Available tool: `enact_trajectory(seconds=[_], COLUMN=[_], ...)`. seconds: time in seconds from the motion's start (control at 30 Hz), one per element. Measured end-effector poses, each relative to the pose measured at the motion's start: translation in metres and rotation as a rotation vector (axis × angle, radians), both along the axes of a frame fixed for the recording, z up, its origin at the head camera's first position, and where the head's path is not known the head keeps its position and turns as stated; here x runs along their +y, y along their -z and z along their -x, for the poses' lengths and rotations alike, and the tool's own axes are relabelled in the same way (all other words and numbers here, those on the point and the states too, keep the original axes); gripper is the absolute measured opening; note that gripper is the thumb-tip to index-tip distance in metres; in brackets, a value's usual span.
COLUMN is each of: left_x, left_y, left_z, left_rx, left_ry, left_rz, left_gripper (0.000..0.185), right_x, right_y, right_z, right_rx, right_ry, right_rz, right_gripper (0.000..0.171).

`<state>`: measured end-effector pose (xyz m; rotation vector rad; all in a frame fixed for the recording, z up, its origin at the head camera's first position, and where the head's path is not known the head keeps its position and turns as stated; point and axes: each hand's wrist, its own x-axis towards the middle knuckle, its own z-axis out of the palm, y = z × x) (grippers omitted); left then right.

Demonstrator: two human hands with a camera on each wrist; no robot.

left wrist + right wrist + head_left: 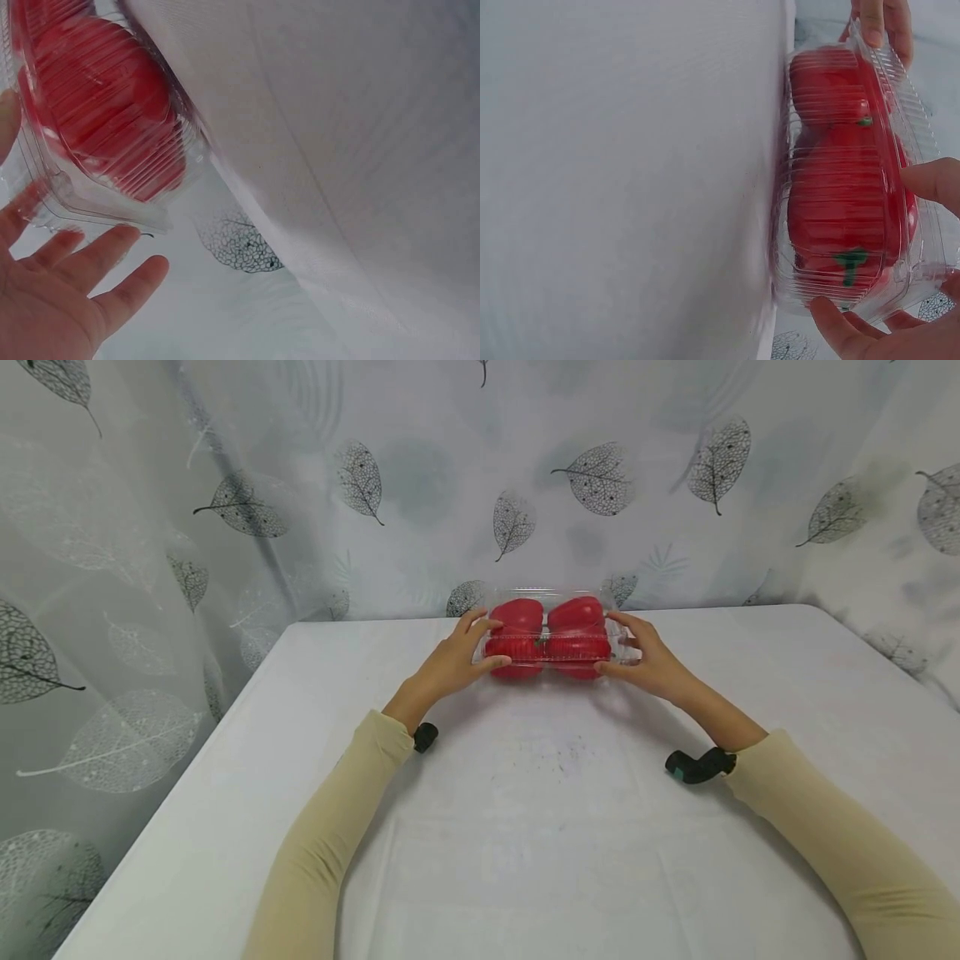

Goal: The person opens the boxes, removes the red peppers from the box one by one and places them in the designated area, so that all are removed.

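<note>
Hands, left hand [450,662] and right hand [651,662], grip clamshell [551,635]; right wrist view alone shows green stems.

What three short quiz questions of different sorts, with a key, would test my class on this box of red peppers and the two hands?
1. True or false: the clear plastic box rests on the white table.
2. How many red peppers are inside?
3. Which hand is at the box's left end: A, left hand; B, right hand?

Key: 1 true. 2 two. 3 A.
</note>
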<state>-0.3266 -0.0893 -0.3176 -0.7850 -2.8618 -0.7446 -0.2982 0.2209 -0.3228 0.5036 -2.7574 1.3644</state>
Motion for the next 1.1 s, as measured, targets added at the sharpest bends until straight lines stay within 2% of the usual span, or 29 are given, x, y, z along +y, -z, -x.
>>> enact_trajectory(seconds=[0.4,0.67,0.87,1.1], left_x=[-0.0036,-0.0008,0.0015,0.005], left_y=[0.0006,0.0015,0.0008,0.0012], left_z=[0.0044,0.0048,0.0025,0.0008], left_rx=[-0.035,0.022,0.072,0.092], left_ry=[-0.015,-0.032,-0.053,-0.089], left_rz=[-0.06,0.0,0.01,0.019], left_gripper=[0.068,0.072,0.072,0.072], right_x=[-0.0016,-0.0012,-0.002,-0.0042], right_y=[0.0005,0.002,0.0015,-0.0004], right_z=[0.0002,0.0003,0.0,-0.0014], right_rx=[0.019,0.055,0.101,0.094], right_ry=[0.005,0.019,0.027,0.037], right_rz=[0.015,-0.009,-0.019,-0.022], right_gripper=[0.072,0.071,0.07,0.07])
